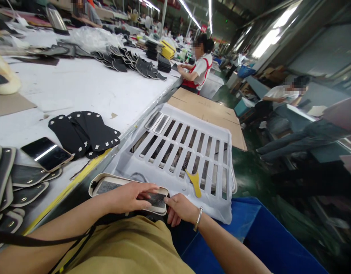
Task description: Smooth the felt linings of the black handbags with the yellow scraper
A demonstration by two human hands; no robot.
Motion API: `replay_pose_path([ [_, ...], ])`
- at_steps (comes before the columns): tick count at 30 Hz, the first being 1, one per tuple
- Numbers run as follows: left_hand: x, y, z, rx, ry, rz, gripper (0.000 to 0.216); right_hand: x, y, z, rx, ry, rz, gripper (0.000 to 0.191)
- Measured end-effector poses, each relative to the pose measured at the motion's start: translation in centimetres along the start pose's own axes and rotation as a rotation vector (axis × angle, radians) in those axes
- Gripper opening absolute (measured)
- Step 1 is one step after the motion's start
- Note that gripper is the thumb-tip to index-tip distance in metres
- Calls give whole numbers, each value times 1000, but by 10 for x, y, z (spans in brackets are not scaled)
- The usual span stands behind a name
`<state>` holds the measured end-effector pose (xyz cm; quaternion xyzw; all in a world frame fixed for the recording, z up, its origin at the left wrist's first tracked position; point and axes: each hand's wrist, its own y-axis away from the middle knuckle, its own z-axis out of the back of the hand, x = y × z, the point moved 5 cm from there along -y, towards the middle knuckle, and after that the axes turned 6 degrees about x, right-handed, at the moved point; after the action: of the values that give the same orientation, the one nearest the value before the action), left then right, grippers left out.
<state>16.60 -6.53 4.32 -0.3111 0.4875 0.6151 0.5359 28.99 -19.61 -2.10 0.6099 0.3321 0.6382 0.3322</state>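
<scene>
I hold a flat, elongated cream-edged shoe piece (107, 185) with a grey mesh middle just above my lap. My left hand (130, 198) lies over its right half, fingers curled across the top and pressing it. My right hand (179, 209), with a bracelet at the wrist, pinches the piece's right end. A yellow plastic scraper (195, 182) rests on the upturned white slatted crate (152, 167) just beyond my hands.
On the white worktable (86, 87) to my left lie a phone (47, 153), a fan of black cut pieces (84, 133) and grey padded pieces (10, 182). A blue bin (249, 243) sits at my right. Cardboard (204, 110) lies past the crate. Other workers sit farther along.
</scene>
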Motion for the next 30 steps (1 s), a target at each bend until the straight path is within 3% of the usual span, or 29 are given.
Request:
replay_pose_path([
  [3, 13, 24, 23, -156, 145, 65, 37, 1, 2, 0, -5, 14, -6, 46],
  [8, 48, 113, 104, -899, 124, 309, 41, 1, 0, 0, -35, 68, -8, 49],
  [10, 65, 145, 117, -1028, 71, 455, 42, 1, -3, 0, -18, 95, -12, 51],
  [12, 81, 158, 113, -988, 73, 524, 44, 2, -4, 1, -12, 119, -17, 52],
  [15, 91, 149, 90, -815, 38, 503, 44, 2, -5, 2, -14, 135, -25, 52],
  [19, 77, 128, 69, -675, -273, 608, 41, 5, -5, 2, -21, 141, -24, 51],
  [23, 66, 115, 71, -555, -523, 794, 36, 7, -4, 2, -28, 149, -58, 50],
  [30, 91, 109, 67, -531, -429, 802, 44, 7, -6, 3, -20, 188, -74, 50],
])
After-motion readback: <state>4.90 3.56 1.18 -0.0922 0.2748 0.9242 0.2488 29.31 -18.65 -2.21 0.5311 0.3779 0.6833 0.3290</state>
